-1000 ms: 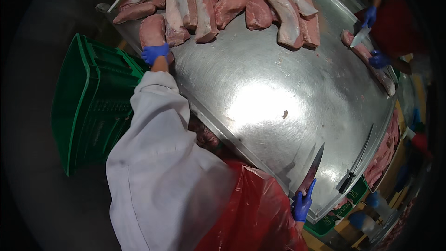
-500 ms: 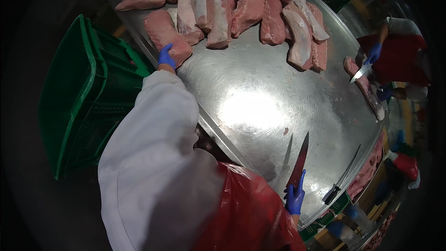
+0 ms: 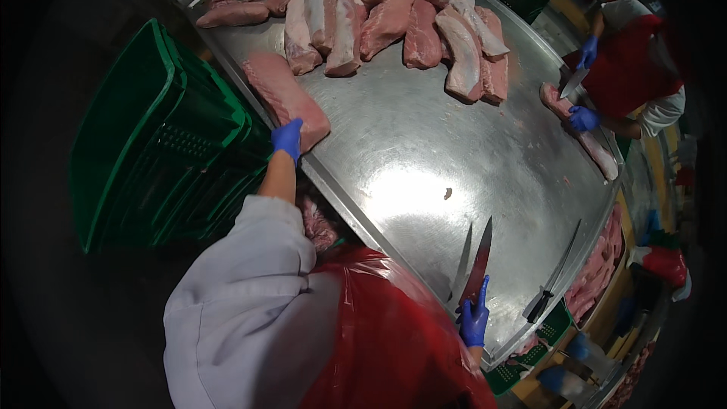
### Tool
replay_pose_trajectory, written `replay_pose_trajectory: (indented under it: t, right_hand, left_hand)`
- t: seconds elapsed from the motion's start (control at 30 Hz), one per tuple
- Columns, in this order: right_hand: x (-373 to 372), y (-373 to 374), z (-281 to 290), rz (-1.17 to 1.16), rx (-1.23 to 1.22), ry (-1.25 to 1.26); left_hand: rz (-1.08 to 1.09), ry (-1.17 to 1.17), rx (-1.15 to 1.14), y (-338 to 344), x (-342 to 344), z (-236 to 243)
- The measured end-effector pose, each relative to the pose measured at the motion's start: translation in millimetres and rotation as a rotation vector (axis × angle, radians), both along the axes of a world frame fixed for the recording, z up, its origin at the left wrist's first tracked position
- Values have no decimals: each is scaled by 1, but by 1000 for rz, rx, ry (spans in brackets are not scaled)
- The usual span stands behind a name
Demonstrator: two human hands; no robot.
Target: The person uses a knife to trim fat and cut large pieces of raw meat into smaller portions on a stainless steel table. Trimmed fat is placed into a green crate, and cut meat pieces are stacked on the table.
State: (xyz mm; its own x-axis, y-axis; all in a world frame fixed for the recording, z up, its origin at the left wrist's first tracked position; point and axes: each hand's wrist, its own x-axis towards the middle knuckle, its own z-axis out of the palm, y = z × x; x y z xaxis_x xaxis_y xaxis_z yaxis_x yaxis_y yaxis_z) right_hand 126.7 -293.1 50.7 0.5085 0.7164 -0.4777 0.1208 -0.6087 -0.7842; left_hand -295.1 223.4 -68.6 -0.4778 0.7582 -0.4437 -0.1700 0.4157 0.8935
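Observation:
My left hand (image 3: pixel 287 138), in a blue glove, is closed on the near end of a slab of pork loin (image 3: pixel 282 91). The slab lies along the left edge of the steel table (image 3: pixel 379 117). My right hand (image 3: pixel 474 323), gloved in blue as well, grips a long knife (image 3: pixel 480 261) low over the table's near right part, index finger stretched along it. The blade points away from me and its reflection shows on the steel. A second knife (image 3: pixel 558 269) with a black handle rests by the right edge.
Several more pork loins (image 3: pixel 382 23) are piled at the far side. Tall green crates (image 3: pixel 170 136) stand left of the table. Across the right edge, a co-worker with a knife (image 3: pixel 576 82) holds a narrow strip of meat (image 3: pixel 594 150). Meat trimmings (image 3: pixel 594 273) lie below that edge.
My left hand has pulled the pork loin slab toward me along the table edge, away from the pile. The knife stays in my right hand. The co-worker's hand now rests on their meat strip.

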Motion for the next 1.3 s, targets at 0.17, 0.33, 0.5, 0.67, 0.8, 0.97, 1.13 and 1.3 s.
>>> replay_pose_trajectory:
  t: [0.17, 0.33, 0.5, 0.67, 0.8, 0.97, 1.13, 1.3]
  right_hand:
    - [22, -31, -15, 10, 27, 15]
    - [54, -57, -51, 73, 89, -18]
    - [70, -31, -77, -56, 262, 141]
    - [73, 74, -88, -324, 353, 341]
    - [97, 115, -113, -554, 464, 339]
    - [150, 95, -90, -525, 364, 238]
    - [197, 92, -73, -570, 367, 247]
    - [187, 111, -73, -442, 213, 277]
  left_hand:
    - [-340, 577, -172, -119, -19, 49]
    - [-668, 1059, -229, -206, 22, 149]
    - [-1011, 1447, -6, -279, 105, 176]
    - [-1572, 1368, 193, -328, 195, 167]
    - [-1661, 1214, 756, -318, 295, 133]
    - [-1712, 1098, 536, -306, 359, 89]
    - [-1743, 987, 795, -283, 381, 67]
    - [-1873, 871, 1021, -271, 393, 68]
